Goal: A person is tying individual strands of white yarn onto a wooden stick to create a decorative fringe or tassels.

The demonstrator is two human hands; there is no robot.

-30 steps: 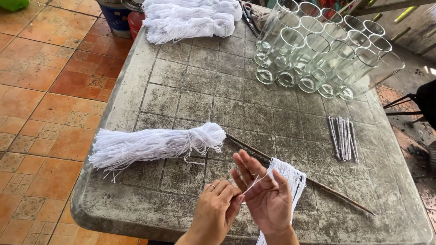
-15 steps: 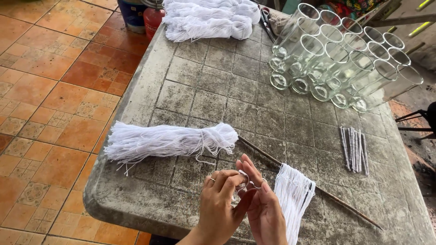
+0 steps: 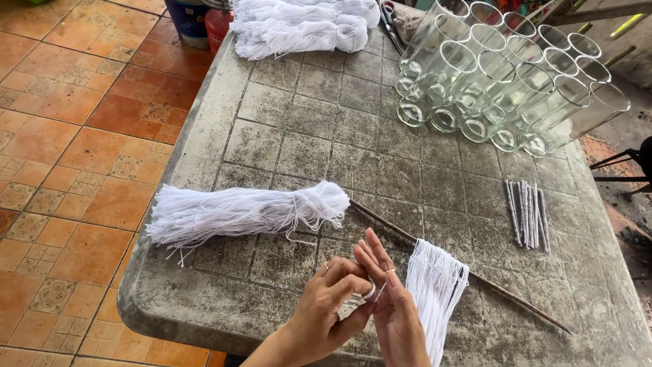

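Note:
Over the near edge of a grey stone table (image 3: 292, 143), my left hand (image 3: 333, 299) and my right hand (image 3: 394, 306) meet and pinch a single white string (image 3: 372, 292) between their fingertips. Just right of my hands, a row of white strings (image 3: 435, 292) hangs tied on a thin dark stick (image 3: 502, 292) that lies slanting across the table. A loose bundle of white string (image 3: 238, 212) lies to the left of my hands, its looped end touching the stick.
Several tall clear glasses (image 3: 502, 75) stand clustered at the far right. A small bunch of thin grey rods (image 3: 528, 212) lies at the right. More white string bundles (image 3: 299, 24) and scissors (image 3: 390, 20) sit at the far end. Orange tiled floor (image 3: 61, 136) is left.
My hands have stayed close together working the single string, with the fingers shifting around it. The view has moved slightly; the bundles and the stick lie as before.

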